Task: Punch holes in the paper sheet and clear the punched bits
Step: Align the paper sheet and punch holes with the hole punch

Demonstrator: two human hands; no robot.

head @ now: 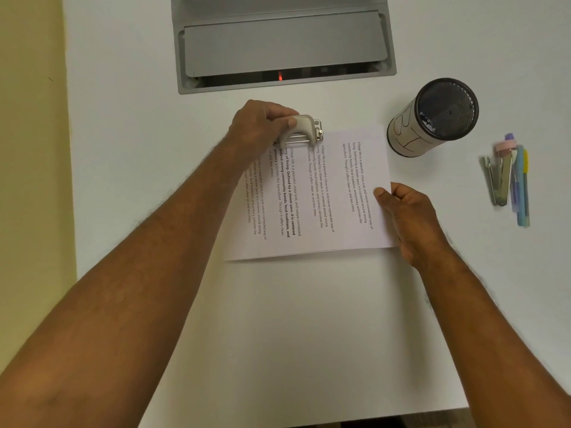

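Observation:
A printed paper sheet (pixel 327 205) lies flat on the white desk (pixel 293 319), its text running sideways. A small beige hole punch (pixel 304 129) sits over the sheet's far edge. My left hand (pixel 262 125) wraps around the punch from the left, thumb on top of its lever. My right hand (pixel 408 217) pinches the sheet's right edge, thumb on top of the paper. Whether the sheet has holes is hidden under the punch.
A black mesh cup (pixel 432 117) wrapped in white paper stands just beyond the sheet's far right corner. A stapler, pens and a tape roll (pixel 508 177) lie further right. A grey cable hatch (pixel 282 44) is set in the desk behind. The desk's near edge (pixel 309 420) is at the bottom.

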